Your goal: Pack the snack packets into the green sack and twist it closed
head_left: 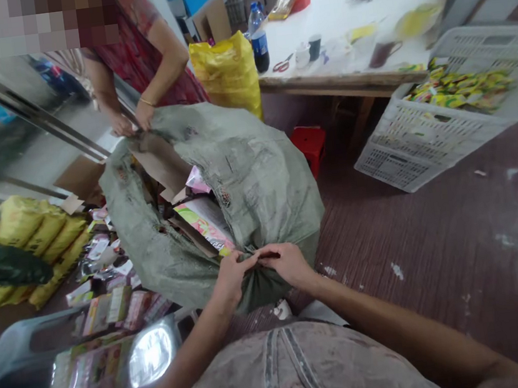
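Large grey-green woven plastic sack (247, 176) in the middle of the frame, stuffed with flattened brown cardboard (160, 162) and colourful printed packets (204, 226). Left hand (232, 275) and right hand (286, 263) side by side at lower centre, both pinching tight a bunched fold of the sack's near edge, fingertips nearly touching each other. Far edge of the sack held by the two hands of a co-worker in a red patterned dress (136, 39), at upper left. More loose packets (111, 300) spread on the floor at lower left, beside yellow filled bags (41, 233). White plastic crate (457, 113) with yellow-green packets at right, well apart from the sack. Small red plastic stool (310, 143) just behind the sack, under a white table (341, 14). Yellow plastic bag (225, 72) and dark bottle with blue cap (259, 36) at upper centre.
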{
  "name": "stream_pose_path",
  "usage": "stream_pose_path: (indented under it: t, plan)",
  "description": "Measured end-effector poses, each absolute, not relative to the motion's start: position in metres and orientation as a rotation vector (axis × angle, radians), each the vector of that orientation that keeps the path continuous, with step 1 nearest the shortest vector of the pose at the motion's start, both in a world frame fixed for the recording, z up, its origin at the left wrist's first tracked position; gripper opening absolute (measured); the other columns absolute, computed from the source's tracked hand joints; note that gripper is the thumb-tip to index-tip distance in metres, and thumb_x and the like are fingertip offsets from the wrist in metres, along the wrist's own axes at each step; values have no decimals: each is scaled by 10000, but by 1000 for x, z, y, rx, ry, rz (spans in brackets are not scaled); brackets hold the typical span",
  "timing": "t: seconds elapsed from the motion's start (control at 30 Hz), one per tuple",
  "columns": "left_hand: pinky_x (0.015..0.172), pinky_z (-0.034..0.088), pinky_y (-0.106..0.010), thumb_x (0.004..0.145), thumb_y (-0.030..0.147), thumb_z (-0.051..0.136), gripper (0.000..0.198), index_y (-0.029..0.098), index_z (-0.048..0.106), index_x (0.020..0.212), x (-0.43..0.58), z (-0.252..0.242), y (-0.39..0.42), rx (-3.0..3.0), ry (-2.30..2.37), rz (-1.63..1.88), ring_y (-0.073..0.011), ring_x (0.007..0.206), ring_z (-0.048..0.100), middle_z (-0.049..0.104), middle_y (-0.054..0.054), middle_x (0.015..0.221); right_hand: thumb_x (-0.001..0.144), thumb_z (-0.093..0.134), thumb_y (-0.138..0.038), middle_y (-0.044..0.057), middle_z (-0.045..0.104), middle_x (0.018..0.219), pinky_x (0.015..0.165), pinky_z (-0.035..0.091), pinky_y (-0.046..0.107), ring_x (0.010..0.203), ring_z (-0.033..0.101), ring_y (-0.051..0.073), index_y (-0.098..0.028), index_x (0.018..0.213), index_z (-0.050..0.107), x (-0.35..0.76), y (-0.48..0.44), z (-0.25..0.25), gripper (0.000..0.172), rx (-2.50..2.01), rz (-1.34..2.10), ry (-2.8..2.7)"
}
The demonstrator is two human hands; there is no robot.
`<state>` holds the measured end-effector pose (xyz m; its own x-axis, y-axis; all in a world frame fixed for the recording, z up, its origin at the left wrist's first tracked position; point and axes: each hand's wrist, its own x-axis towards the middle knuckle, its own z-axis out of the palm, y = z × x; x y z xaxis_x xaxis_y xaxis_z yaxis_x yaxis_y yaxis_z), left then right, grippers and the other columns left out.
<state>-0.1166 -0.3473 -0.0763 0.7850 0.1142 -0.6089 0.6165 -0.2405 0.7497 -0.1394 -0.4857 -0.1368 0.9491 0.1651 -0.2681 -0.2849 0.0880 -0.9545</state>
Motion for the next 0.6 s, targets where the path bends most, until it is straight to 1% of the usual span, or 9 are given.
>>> stream_pose_path:
  t: [0.1,0.13,0.2,0.27,0.33,0.37,0.4,0.47,0.6]
  plan:
    - [606,347,-246,500,429,826,397,153,601,675,-116,-73,-339,1947,434,-552,-120,613,467,540,32,612,780,661,-98,22,748,816,727,435,288,787,653,173,-192,793,749,-113,-499,-137,129,-1778,288,-285]
    - [621,340,-246,539,410,792,347,155,604,680,-115,-72,-337,2004,362,-540,-122,634,457,531,32,625,798,640,-96,35,733,791,722,414,298,799,635,182,-182,756,729,-102,-501,-135,131,-1891,234,-478]
    - [666,346,-247,577,353,738,262,148,621,691,-113,-69,-332,2047,257,-542,-130,683,458,545,24,660,821,605,-93,61,711,810,788,396,334,897,604,214,-170,753,699,-79,-504,-132,139,-2011,98,-867]
    - [711,366,-251,581,315,712,240,139,641,728,-111,-66,-330,1957,248,-577,-139,722,479,579,13,706,822,619,-98,75,706,946,886,391,364,1022,578,236,-166,906,698,-60,-503,-131,134,-1954,61,-1124]
    - [716,374,-247,574,294,707,231,135,640,728,-109,-66,-329,1860,288,-571,-140,730,488,585,11,718,807,651,-92,81,677,1118,927,407,350,1077,576,222,-167,1131,651,-46,-500,-134,333,-1825,176,-1172]
    - [705,372,-242,573,289,705,215,137,626,703,-109,-67,-330,1822,316,-544,-135,720,482,573,14,705,803,665,-90,85,654,1178,931,421,331,1085,582,210,-166,1209,616,-42,-498,-137,416,-1766,256,-1151]
    - [688,365,-235,568,281,701,198,139,609,671,-109,-70,-330,1798,345,-502,-127,702,468,555,20,682,800,681,-93,88,637,1204,927,432,313,1082,588,201,-162,1244,599,-38,-496,-140,456,-1722,334,-1123]
    - [658,345,-223,552,255,683,173,142,582,634,-112,-76,-332,1767,399,-422,-111,667,438,522,32,643,780,733,-116,93,625,1175,912,444,296,1059,594,202,-143,1216,621,-33,-493,-145,450,-1697,449,-1080]
    - [604,313,-218,535,245,658,208,149,588,705,-122,-94,-333,1674,529,-373,-97,602,403,510,48,610,729,821,-193,60,604,1009,808,445,274,917,584,185,-128,1048,676,-31,-491,-150,356,-1750,565,-1110]
